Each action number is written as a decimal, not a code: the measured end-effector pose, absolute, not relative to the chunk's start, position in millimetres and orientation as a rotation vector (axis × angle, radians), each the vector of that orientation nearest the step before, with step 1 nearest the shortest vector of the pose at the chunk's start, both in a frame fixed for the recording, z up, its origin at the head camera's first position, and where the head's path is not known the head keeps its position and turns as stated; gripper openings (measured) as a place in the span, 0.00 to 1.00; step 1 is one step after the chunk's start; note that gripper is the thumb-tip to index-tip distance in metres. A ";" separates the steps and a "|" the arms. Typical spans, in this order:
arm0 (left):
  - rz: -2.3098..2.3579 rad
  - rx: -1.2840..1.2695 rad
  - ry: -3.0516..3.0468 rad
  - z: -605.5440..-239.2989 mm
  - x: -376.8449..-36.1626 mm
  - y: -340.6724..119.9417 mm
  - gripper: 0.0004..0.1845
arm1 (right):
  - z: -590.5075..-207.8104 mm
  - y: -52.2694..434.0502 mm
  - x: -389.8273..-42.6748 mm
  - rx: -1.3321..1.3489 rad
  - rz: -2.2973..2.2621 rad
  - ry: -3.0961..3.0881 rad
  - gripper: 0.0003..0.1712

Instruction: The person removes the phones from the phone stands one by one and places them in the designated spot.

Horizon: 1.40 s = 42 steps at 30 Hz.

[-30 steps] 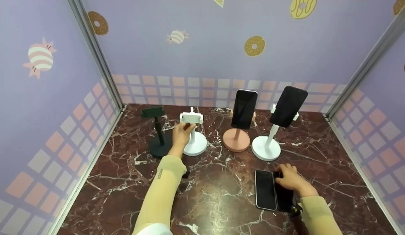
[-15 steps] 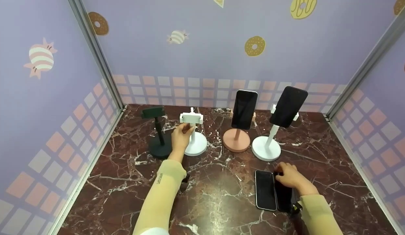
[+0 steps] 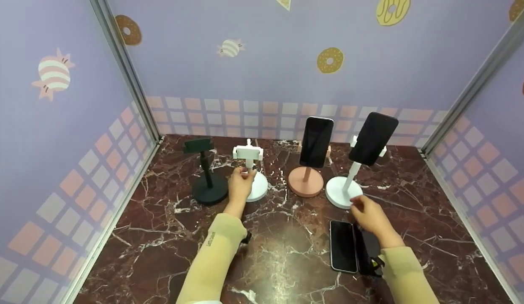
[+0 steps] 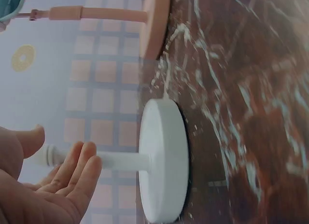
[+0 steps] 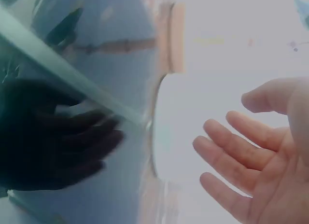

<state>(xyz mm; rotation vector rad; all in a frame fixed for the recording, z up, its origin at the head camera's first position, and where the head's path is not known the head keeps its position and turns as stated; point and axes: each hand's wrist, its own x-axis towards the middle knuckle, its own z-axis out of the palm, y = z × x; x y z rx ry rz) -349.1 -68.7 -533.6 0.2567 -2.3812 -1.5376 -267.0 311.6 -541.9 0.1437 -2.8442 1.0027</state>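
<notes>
On the red-brown marble tabletop (image 3: 287, 253), the right hand (image 3: 369, 215) has lifted off the dark flat phones (image 3: 343, 245), fingers loosely spread, empty; it now hovers near the white round-based phone stand (image 3: 344, 192). The left hand (image 3: 240, 185) has slipped down the empty white stand's (image 3: 253, 185) post, fingers relaxed, gripping nothing.

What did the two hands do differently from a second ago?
The right hand lifted off the dark phone lying on the table and moved up toward the white stand's base, fingers open. The left hand slid down from the empty white stand's clamp to its pole, fingers loose around it. Both flat phones, all four stands and the two mounted phones stayed put.
</notes>
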 end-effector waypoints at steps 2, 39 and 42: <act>-1.549 0.275 -2.377 -532.6 -347.5 -64.0 0.19 | -536.4 302.7 -269.3 0.114 1.052 -2.774 0.15; -1.955 -0.277 -2.073 -461.7 -364.2 40.6 0.20 | -458.3 202.5 -330.3 -0.056 1.801 -2.029 0.22; -1.952 -0.280 -2.069 -461.5 -365.7 41.0 0.19 | -456.9 201.4 -331.5 -0.064 1.794 -2.033 0.21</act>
